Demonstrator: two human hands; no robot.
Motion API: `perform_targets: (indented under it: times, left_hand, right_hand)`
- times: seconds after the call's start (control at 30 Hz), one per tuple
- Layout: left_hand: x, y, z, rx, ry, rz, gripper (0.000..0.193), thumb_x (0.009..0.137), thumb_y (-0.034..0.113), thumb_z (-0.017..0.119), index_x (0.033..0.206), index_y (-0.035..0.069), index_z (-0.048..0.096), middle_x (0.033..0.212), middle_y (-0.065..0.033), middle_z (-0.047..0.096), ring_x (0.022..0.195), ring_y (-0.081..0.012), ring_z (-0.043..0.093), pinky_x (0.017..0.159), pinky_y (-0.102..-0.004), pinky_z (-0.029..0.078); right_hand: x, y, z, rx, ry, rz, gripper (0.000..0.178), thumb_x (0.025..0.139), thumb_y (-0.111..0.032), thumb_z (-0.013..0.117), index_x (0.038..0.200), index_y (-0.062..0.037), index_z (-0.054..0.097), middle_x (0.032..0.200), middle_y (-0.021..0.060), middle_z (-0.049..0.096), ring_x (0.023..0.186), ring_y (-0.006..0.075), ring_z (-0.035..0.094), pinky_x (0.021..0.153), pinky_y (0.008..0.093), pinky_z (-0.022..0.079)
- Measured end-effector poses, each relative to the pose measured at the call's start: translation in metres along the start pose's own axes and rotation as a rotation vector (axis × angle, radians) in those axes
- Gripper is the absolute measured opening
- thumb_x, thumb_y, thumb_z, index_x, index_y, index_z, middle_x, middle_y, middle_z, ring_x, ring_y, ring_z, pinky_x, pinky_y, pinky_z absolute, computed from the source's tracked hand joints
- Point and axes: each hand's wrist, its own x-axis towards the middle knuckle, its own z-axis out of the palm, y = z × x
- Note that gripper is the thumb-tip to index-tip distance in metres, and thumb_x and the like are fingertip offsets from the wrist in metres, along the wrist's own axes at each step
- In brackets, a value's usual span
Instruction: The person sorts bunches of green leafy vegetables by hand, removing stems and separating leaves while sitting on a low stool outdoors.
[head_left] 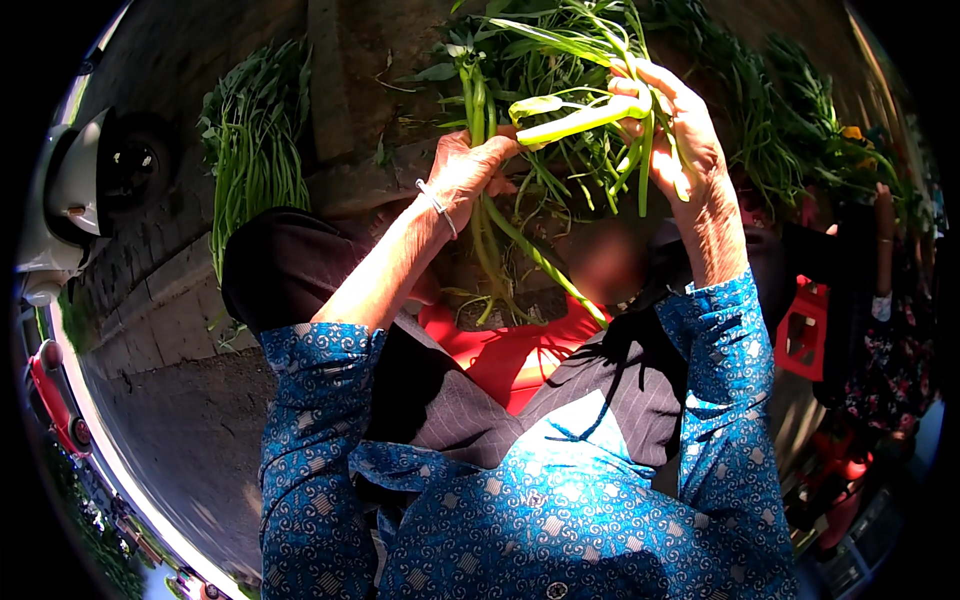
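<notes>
My left hand (pixel 462 178) is closed around a few long water spinach stems (pixel 479 92), whose lower ends hang down between my knees. Higher and to the right, my right hand (pixel 690 135) pinches several bright green water spinach stalks (pixel 582 122) between thumb and fingers. One thick stalk points from it toward my left hand, and thin leaves rise above the fingers. Behind both hands lies a loose heap of water spinach (pixel 545 55) on the ground. Some of my left fingertips are hidden behind the stems.
A red plastic seat (pixel 500 350) shows between my legs. At the left lies a bundle of greens (pixel 255 150), with a parked motorbike (pixel 85 200) beyond. More greens (pixel 780 120) lie at the right, near another red stool (pixel 803 330) and another person's arm (pixel 884 240).
</notes>
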Motion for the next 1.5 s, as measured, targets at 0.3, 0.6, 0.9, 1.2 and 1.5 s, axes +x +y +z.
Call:
perform_targets:
  times: [0.3, 0.6, 0.9, 1.2, 1.5]
  left_hand:
    - [-0.007, 0.01, -0.002, -0.04, -0.28, -0.057, 0.026, 0.077, 0.018, 0.06, 0.098, 0.003, 0.059, 0.087, -0.0102, 0.065, 0.051, -0.0075, 0.049, 0.056, -0.0208, 0.045]
    - [-0.007, 0.012, 0.001, 0.025, -0.251, -0.043, 0.022, 0.075, 0.016, 0.065, 0.088, 0.0, 0.059, 0.075, -0.0093, 0.064, 0.045, -0.0061, 0.045, 0.046, -0.0184, 0.04]
    - [-0.008, 0.009, -0.002, 0.05, -0.226, 0.005, 0.018, 0.077, 0.016, 0.064, 0.086, 0.0, 0.06, 0.071, -0.0096, 0.064, 0.043, -0.0058, 0.045, 0.043, -0.0193, 0.039]
    - [-0.006, 0.011, -0.004, 0.193, -0.147, 0.028, 0.018, 0.08, 0.014, 0.061, 0.09, -0.001, 0.061, 0.072, -0.0098, 0.064, 0.044, -0.0051, 0.046, 0.048, -0.0201, 0.045]
    - [-0.005, 0.012, -0.002, 0.16, 0.016, 0.064, 0.015, 0.078, 0.008, 0.061, 0.086, -0.004, 0.061, 0.068, -0.0088, 0.063, 0.041, -0.0064, 0.045, 0.044, -0.0219, 0.045]
  right_hand:
    - [0.002, -0.002, -0.001, -0.025, 0.033, -0.044, 0.027, 0.088, -0.019, 0.051, 0.1, 0.0059, 0.054, 0.075, 0.0079, 0.058, 0.057, 0.0106, 0.051, 0.048, 0.0195, 0.041]
    - [0.005, -0.001, -0.007, -0.054, 0.079, -0.045, 0.029, 0.088, -0.019, 0.051, 0.102, 0.0062, 0.053, 0.077, 0.0105, 0.059, 0.059, 0.0128, 0.053, 0.049, 0.0207, 0.042]
    - [0.006, -0.002, -0.014, -0.09, 0.129, -0.043, 0.026, 0.087, -0.019, 0.052, 0.099, 0.004, 0.054, 0.073, 0.0082, 0.057, 0.061, 0.0134, 0.053, 0.049, 0.0232, 0.043]
    - [0.005, -0.002, -0.015, -0.167, 0.102, -0.044, 0.026, 0.087, -0.019, 0.052, 0.101, 0.0026, 0.055, 0.075, 0.0071, 0.058, 0.063, 0.0126, 0.054, 0.052, 0.0234, 0.045]
    - [0.002, 0.002, -0.004, -0.149, 0.191, -0.05, 0.03, 0.088, -0.019, 0.05, 0.106, 0.0057, 0.053, 0.076, 0.007, 0.056, 0.062, 0.0106, 0.051, 0.05, 0.0203, 0.04]
